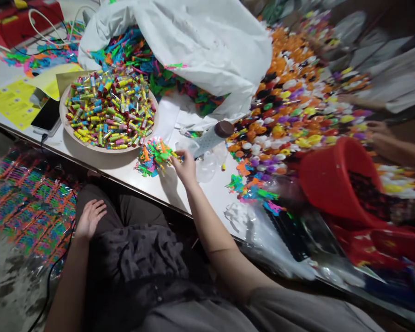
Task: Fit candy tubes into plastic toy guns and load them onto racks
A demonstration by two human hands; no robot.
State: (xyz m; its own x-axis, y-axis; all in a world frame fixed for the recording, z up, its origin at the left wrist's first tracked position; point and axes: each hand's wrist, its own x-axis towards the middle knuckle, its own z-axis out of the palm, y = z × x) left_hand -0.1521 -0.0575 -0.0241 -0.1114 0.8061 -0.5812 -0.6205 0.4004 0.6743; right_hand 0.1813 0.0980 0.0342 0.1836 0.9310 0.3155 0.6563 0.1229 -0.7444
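My right hand (186,167) reaches over the white table to the right edge of a small pile of bright plastic figures (154,156) in pink, green, blue and orange. Its fingertips are drawn together there, and whatever is between them is too small to make out. Just beyond the pile sits a round pale tray (107,146) heaped with small clear tubes (114,108) that have yellow, blue and red wrapping. My left hand (91,217) lies over my thigh with its fingers stretched out, holding nothing.
A white sack (210,37) spills more plastic figures behind the tray. Right of my arm are a brown-capped cylinder (224,129), heaped colourful pieces (283,110), a red bucket (327,177) and another person's hand (380,131). A phone (46,115) lies left; filled plastic bags (31,198) are below.
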